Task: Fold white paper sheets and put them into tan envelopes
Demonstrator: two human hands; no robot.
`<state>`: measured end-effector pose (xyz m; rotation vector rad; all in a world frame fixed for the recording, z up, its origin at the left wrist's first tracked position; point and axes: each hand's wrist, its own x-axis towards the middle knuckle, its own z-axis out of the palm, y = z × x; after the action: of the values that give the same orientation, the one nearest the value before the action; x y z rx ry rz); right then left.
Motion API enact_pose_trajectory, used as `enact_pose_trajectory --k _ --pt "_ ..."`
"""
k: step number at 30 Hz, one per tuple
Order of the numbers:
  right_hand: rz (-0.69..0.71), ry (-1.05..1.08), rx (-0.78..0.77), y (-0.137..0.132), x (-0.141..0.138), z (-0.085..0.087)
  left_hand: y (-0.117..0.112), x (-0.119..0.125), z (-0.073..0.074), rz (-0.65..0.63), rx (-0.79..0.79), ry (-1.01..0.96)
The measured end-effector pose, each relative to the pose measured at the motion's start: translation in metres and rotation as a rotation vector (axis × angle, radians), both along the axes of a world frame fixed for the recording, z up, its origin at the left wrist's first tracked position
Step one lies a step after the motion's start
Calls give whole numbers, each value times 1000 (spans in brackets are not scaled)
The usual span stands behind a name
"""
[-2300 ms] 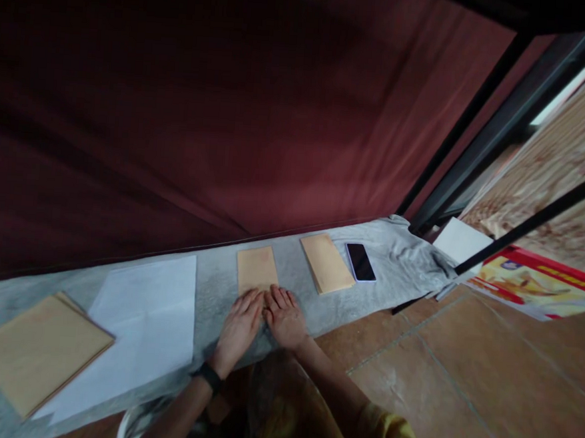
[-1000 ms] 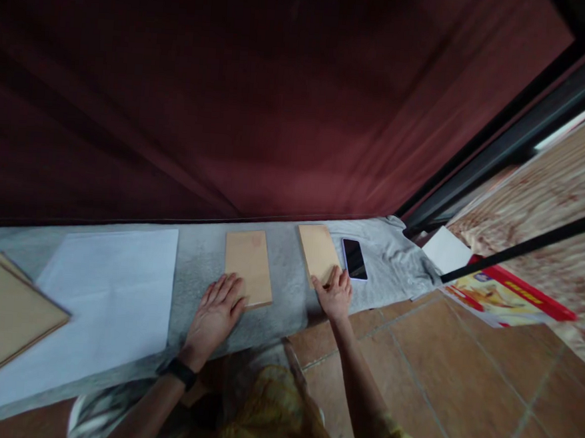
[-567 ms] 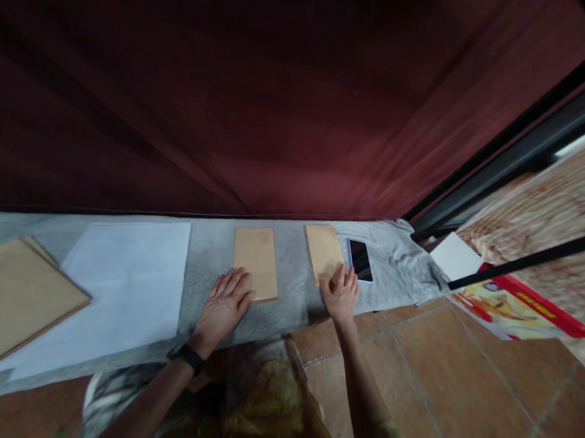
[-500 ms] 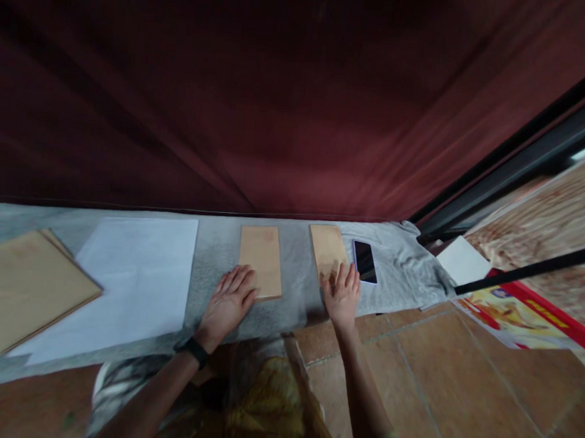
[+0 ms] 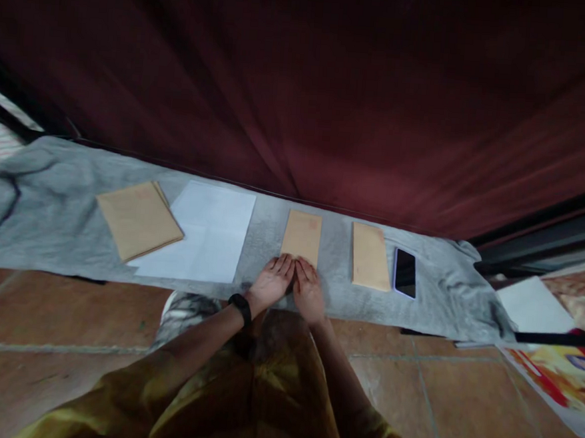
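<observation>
A small brown paper envelope (image 5: 302,233) lies flat on the grey cloth in front of me. My left hand (image 5: 272,281) rests palm down at its near edge, fingers stretched over the paper. Right beside it, my right hand (image 5: 309,293) lies on the same near edge, its fingers also extended and the fingertips almost meeting the left ones. Both hands hide the envelope's near end. Farther right is a stack of similar brown envelopes (image 5: 371,256), with a dark-screened phone (image 5: 405,273) next to it.
Larger brown envelopes (image 5: 139,220) overlap white paper sheets (image 5: 212,227) on the left. Grey cloth (image 5: 67,216) covers the narrow bench. A dark red curtain (image 5: 301,99) hangs behind it. At the far right are a white sheet (image 5: 534,306) and a colourful box (image 5: 562,378) above the tiled floor.
My right hand has left the right-hand envelopes and come to the middle envelope, beside my left hand. My left hand has shifted along its near edge. The view has turned left.
</observation>
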<state>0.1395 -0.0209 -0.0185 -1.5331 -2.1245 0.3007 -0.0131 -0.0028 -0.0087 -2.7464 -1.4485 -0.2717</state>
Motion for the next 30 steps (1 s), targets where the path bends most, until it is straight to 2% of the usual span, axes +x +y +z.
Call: enact_pose_trajectory --k 14,22,30 --pt "18 -79 25 -8 5 -2 -14 -17 -5 -188 6 -49" --pt "52 -170 33 -28 27 -2 -17 -20 -6 -166 -19 -53" --pt "9 -210 12 -42 54 -1 -17 -20 -10 -155 -18 -62"
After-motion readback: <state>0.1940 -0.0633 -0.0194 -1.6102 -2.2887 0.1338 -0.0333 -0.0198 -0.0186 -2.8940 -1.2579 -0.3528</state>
